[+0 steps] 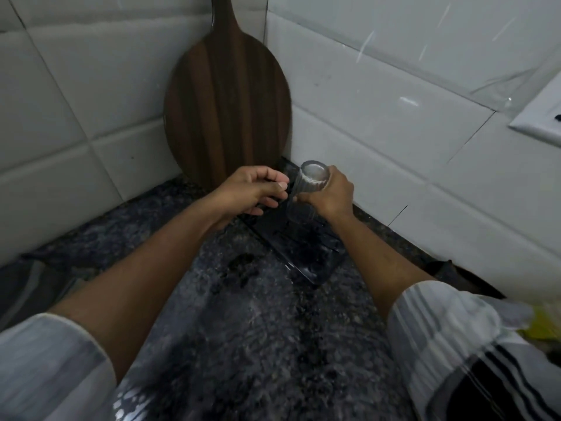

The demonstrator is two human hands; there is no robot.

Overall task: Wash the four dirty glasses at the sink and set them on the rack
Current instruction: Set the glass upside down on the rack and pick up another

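Note:
My right hand [329,194] grips a clear ribbed glass [312,179], held tilted above the rear of a black rack [306,256] that lies on the dark counter in the wall corner. One round end of the glass faces me. Just below it, a second clear glass [299,214] stands on the rack, faint against the black. My left hand [253,189] is beside the held glass on its left, fingers curled around the rack's dark rear-left edge. Both forearms reach in from the bottom of the view.
A round dark wooden cutting board [227,104] leans upright in the tiled corner right behind the rack. The speckled dark counter [252,329] looks wet. A white wall outlet [540,123] is at the right edge, and something yellow [543,326] lies at the lower right.

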